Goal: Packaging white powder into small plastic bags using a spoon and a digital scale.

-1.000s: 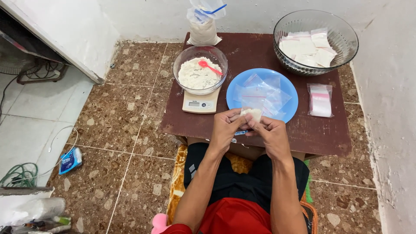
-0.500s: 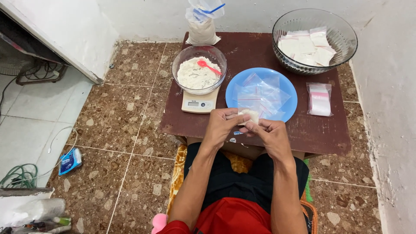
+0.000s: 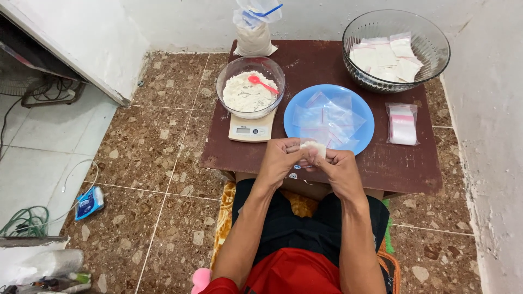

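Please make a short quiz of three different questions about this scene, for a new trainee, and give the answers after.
1. True or false: both the left hand and the right hand pinch one small bag of white powder.
2. What lies in the glass bowl of powder on the digital scale? A) a pink spoon B) a knife C) a lid
3. Fill in: the empty small clear bags lie on a ___ plate.

Key: 1. True. 2. A, the pink spoon. 3. Blue.
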